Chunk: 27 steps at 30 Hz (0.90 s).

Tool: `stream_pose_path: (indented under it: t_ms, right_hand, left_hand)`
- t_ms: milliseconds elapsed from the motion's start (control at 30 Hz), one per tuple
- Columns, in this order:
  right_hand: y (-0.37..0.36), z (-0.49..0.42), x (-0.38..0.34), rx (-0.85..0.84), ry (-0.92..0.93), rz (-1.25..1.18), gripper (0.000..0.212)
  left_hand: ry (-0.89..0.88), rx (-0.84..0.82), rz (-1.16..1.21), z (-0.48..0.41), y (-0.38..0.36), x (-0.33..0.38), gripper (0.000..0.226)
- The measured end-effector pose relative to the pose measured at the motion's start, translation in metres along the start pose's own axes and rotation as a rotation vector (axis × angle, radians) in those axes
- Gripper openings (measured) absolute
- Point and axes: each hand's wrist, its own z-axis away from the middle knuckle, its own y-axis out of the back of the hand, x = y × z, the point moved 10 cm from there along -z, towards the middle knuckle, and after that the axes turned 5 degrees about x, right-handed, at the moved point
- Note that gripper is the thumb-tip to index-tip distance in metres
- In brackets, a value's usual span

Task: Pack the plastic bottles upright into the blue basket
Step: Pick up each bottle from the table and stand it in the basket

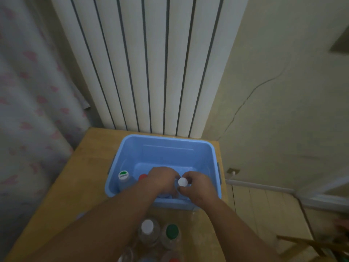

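Note:
The blue basket (162,148) stands on the wooden table (90,176) near the radiator. Both hands reach into its near side. A white-capped bottle (182,181) stands upright there, and my right hand (198,186) grips it just below the cap. My left hand (160,181) curls around the same bottle from the left. Also upright in the basket are a bottle with a green-and-white cap (123,175) in the near left corner and a red-capped bottle (143,177), half hidden by my left hand. Outside the basket, a white-capped bottle (147,226) and a green-capped bottle (172,231) stand at the table's near edge.
More bottles (149,259), blurred, lie at the bottom edge of the view. A white radiator (151,63) rises behind the table, a patterned curtain (28,110) hangs on the left, and the table's right edge (225,186) drops to the floor. The far half of the basket holds nothing.

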Motion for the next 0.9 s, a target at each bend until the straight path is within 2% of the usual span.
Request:
stream_pose_path:
  t_ms: [333,500,567,667,900]
  right_hand:
    - [-0.003,0.001,0.003,-0.058,-0.018,-0.041,0.029]
    - [-0.004,0.003,0.005,-0.092,-0.046,-0.007,0.053]
    - [0.000,0.003,0.003,-0.074,-0.036,0.007,0.056]
    - [0.002,0.006,0.000,-0.058,-0.048,0.009,0.057]
    - [0.018,0.025,-0.033,0.098,-0.016,-0.041,0.042]
  left_hand:
    - [0.035,-0.022,-0.041,0.002,-0.002,0.000,0.063]
    - [0.060,-0.008,0.000,0.011,0.000,-0.006,0.073]
    - [0.072,0.007,0.021,0.014,0.002,-0.010,0.078]
    - [0.077,0.058,0.041,0.022,0.008,-0.014,0.079]
    - [0.006,0.239,0.124,0.055,0.032,-0.027,0.062]
